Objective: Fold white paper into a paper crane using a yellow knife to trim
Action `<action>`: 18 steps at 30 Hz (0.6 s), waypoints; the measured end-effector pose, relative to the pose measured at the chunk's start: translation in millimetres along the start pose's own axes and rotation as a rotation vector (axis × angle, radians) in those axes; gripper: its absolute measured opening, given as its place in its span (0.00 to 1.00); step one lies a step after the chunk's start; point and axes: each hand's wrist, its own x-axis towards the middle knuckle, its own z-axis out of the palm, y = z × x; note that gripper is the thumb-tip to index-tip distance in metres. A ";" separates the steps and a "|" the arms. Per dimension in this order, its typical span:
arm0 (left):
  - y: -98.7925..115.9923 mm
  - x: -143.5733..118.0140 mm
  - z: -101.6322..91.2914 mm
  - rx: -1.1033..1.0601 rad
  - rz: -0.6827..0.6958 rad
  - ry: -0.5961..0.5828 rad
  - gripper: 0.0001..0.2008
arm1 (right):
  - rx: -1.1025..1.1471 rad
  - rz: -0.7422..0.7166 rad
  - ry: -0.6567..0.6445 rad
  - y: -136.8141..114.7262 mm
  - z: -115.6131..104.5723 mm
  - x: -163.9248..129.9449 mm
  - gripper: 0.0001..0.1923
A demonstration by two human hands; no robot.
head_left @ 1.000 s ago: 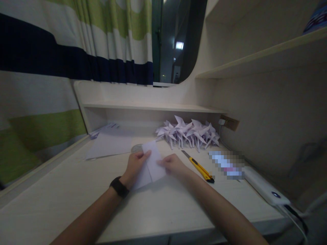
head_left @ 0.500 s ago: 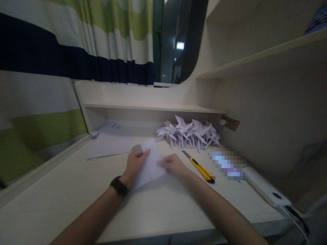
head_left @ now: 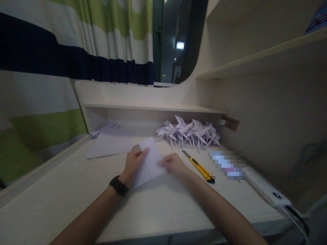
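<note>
A small white sheet of paper (head_left: 151, 160), partly folded, rests on the pale desk (head_left: 63, 190) in front of me. My left hand (head_left: 134, 165), with a black band on its wrist, pinches the paper's left edge and lifts its far corner. My right hand (head_left: 173, 165) presses on the paper's right edge with its fingertips. Both hands hold the same sheet.
A yellow utility knife (head_left: 200, 167) lies just right of my right hand. Several folded white paper cranes (head_left: 189, 133) are heaped at the back. Loose sheets (head_left: 111, 143) lie back left. A white power bank (head_left: 265, 189) with cable sits at the right edge.
The far corner of the paper has risen slightly under my left hand. My hands have hardly shifted.
</note>
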 end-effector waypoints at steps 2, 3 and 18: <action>1.1 -0.4 -0.3 -0.015 -0.012 0.004 0.19 | -0.015 0.025 -0.024 0.2 -0.3 -0.7 0.26; 2.0 -0.6 -0.5 -0.019 -0.019 0.007 0.19 | -0.023 0.031 -0.039 0.1 -0.4 -1.0 0.27; -2.7 2.2 -0.7 -0.073 -0.030 -0.008 0.19 | 0.040 -0.038 -0.060 3.4 1.0 2.9 0.29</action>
